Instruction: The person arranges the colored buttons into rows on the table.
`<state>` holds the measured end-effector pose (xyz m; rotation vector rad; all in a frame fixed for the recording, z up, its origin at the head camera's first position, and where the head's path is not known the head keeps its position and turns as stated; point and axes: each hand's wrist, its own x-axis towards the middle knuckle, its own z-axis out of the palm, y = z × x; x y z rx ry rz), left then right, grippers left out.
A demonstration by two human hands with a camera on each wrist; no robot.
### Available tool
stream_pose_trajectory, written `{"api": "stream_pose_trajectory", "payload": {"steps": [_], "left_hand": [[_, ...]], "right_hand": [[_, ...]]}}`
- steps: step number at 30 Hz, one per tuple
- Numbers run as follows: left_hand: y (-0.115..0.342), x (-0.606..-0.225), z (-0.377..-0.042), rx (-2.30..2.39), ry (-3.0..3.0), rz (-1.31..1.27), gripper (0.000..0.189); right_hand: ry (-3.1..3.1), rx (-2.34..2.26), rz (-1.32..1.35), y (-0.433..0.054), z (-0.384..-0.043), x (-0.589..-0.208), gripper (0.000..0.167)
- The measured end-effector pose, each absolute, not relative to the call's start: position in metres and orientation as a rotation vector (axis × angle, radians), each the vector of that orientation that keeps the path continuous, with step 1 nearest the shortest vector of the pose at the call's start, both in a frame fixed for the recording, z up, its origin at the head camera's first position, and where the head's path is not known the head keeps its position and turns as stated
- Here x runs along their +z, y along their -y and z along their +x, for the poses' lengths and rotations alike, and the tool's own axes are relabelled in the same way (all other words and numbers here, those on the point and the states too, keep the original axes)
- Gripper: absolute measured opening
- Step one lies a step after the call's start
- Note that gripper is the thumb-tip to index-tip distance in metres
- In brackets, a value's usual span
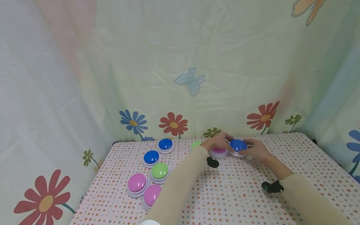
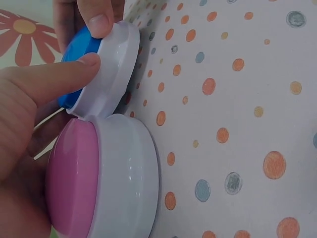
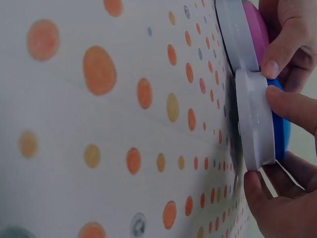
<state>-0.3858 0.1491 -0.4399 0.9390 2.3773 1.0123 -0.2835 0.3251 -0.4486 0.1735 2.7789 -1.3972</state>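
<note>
Both hands hold a blue dome push button (image 1: 238,144) with a white base, at the back right of the table. The left hand (image 1: 219,140) reaches over a pink push button (image 2: 74,178), its thumb on the blue button's near rim. From the other side the right hand (image 1: 258,150) grips the blue button, thumb at its edge and fingers round the base (image 3: 255,124). In the left wrist view the blue button is tilted relative to the pink one, their white bases meeting side by side. The left hand partly hides the pink button in the head view.
Left of the pink button, a green button (image 1: 196,144) shows partly behind the left arm. Further left stand two blue buttons, the nearer one (image 1: 151,157) beside a green button (image 1: 159,171), and two pink buttons (image 1: 137,182). A flowered curtain (image 1: 225,103) borders the dotted table (image 1: 225,193).
</note>
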Motion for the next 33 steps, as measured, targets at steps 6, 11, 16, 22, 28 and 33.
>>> {"api": "stream_pose_trajectory", "payload": {"steps": [6, 11, 16, 22, 28, 33], "left_hand": [[-0.151, -0.440, -0.383, 1.012, -2.387, 0.916, 0.056], [-0.152, -0.440, -0.381, 1.013, -2.394, 0.914, 0.057], [-0.150, -0.442, -0.382, 1.012, -2.400, 0.906, 0.055], [-0.149, -0.443, -0.383, 1.028, -2.396, 0.900, 0.054], [-0.147, -0.438, -0.382, 0.976, -2.428, 0.914, 0.058], [-0.142, -0.430, -0.381, 0.827, -2.535, 1.012, 0.062]], "right_hand": [[-2.802, -1.371, 0.193, -0.327, -0.286, -0.454, 0.082], [-2.793, -1.380, 0.207, -0.327, -0.286, -0.456, 0.085], [-2.768, -1.427, 0.188, -0.327, -0.284, -0.458, 0.084], [-2.749, -1.462, 0.169, -0.328, -0.285, -0.460, 0.083], [-2.769, -1.440, 0.171, -0.326, -0.285, -0.460, 0.084], [-2.819, -1.378, 0.194, -0.326, -0.283, -0.464, 0.091]]}}
